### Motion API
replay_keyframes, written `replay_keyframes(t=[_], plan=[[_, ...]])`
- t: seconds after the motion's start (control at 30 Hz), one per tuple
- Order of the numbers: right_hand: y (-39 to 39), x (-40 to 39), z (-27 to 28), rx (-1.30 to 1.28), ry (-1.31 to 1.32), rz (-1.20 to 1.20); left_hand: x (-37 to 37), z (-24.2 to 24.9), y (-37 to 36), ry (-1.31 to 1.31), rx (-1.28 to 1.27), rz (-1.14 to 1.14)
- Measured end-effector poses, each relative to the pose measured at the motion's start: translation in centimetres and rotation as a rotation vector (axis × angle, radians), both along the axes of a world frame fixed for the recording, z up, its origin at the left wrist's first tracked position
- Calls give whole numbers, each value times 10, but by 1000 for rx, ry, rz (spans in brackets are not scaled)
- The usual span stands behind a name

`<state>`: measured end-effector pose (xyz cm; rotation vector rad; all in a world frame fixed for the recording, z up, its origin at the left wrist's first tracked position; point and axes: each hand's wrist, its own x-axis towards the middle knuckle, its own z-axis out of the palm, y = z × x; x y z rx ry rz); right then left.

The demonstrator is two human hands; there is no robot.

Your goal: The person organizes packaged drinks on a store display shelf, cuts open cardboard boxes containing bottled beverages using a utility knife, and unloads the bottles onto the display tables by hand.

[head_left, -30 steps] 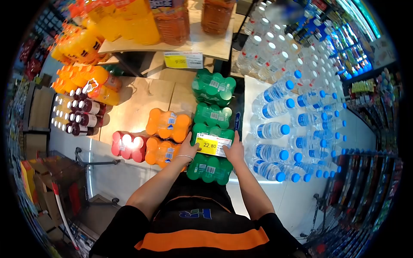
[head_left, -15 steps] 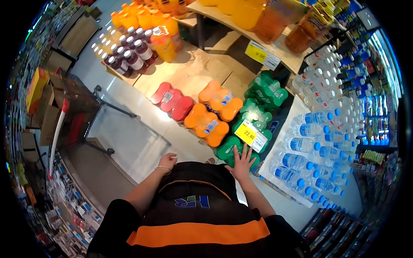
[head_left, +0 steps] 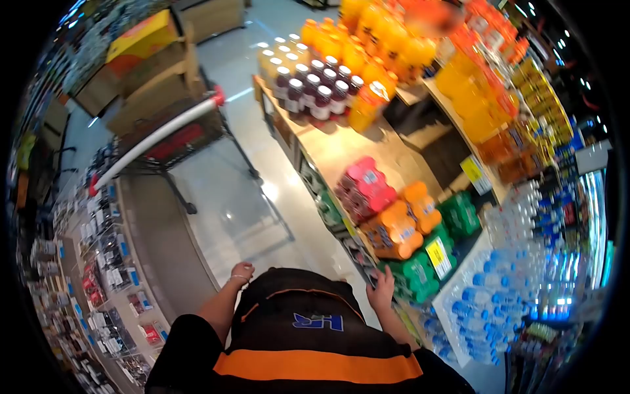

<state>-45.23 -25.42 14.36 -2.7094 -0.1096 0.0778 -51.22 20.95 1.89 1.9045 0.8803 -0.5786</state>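
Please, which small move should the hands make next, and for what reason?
Probably the left hand should reach toward the long white cart handle with red ends. The yellow-and-white paper price card lies on the green plastic-wrapped drink packs, and the left hand looks empty, on the cart's side.

A red pack [head_left: 367, 187], orange packs [head_left: 394, 231] and green packs [head_left: 417, 279] are grouped on the table [head_left: 321, 141], a price card [head_left: 438, 257] laid on the green ones. The right hand [head_left: 380, 287] is held near them, the left hand [head_left: 242, 270] well apart. Blue-capped bottles [head_left: 489, 299] are massed alongside.
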Motion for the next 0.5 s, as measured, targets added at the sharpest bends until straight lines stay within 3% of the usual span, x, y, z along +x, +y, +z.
replay_keyframes(t=[0.1, 0.23, 0.37, 0.5], plan=[[46, -3, -26, 31, 171, 160, -25, 6, 32, 43, -11, 127], [91, 6, -72, 84, 569, 229, -65, -53, 82, 12, 78, 157], [118, 28, -90, 55, 550, 317, -67, -17, 102, -8, -37, 306], [132, 42, -54, -37, 571, 316, -81, -45, 118, -56, -46, 371]])
